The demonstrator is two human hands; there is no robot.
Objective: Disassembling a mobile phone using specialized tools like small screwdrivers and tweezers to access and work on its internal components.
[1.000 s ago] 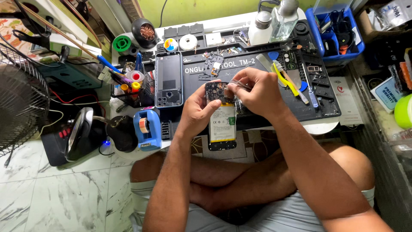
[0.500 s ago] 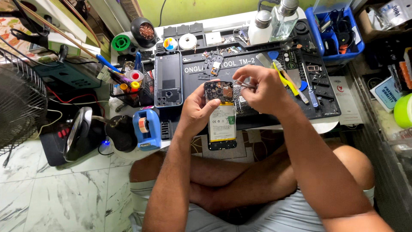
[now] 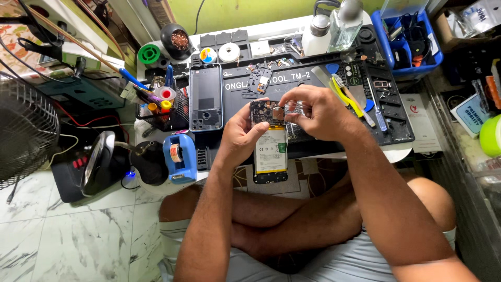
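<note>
An opened phone (image 3: 271, 149), with its battery and circuit board bare, is held above the front edge of the black work mat (image 3: 323, 83). My left hand (image 3: 242, 137) grips the phone's left side, thumb near the board. At the phone's top right, my right hand (image 3: 313, 112) pinches a small clear part against the board; whether a tool is in those fingers I cannot tell. A detached blue back cover (image 3: 205, 97) lies on the mat to the left of the hands.
A yellow-handled tool (image 3: 344, 96), a screwdriver (image 3: 377, 112) and small loose parts lie on the mat. A blue tape dispenser (image 3: 180, 156), a tool cup (image 3: 159, 102) and a fan (image 3: 23, 130) are at the left; a blue bin (image 3: 412, 42) and bottles (image 3: 344, 23) stand behind.
Both hands stay on the phone; my right fingers have shifted slightly on its top right corner. The phone has barely moved.
</note>
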